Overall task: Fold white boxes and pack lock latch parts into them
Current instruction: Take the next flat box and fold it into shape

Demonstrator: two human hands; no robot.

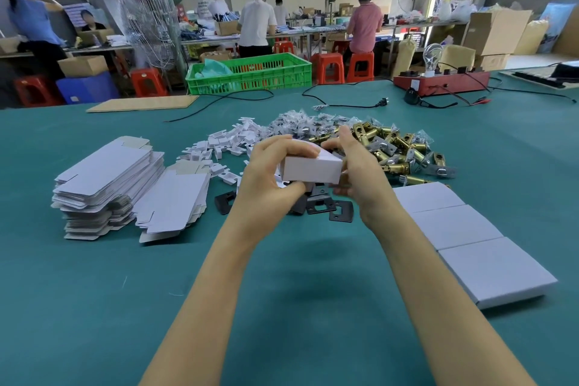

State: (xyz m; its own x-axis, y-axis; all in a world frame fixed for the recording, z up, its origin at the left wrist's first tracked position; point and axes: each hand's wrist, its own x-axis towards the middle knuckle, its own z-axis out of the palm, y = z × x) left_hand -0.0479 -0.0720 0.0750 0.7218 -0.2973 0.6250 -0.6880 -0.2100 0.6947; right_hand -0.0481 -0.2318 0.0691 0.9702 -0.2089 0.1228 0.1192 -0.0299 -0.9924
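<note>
Behind the held white box (311, 168), brass latches (396, 147) lie heaped, perhaps bagged.

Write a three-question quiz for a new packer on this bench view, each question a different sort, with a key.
1. True or false: both the left hand and the right hand hold the white box above the table.
2. Which pile lies at the person's far left?
A. brass latches
B. flat box blanks
C. black strike plates
3. Fill in: the closed white boxes lie in a row on the person's ____ side.

Key
1. True.
2. B. The flat box blanks are stacked far left; the brass latches lie right of centre, the black strike plates under the hands.
3. right.
</note>
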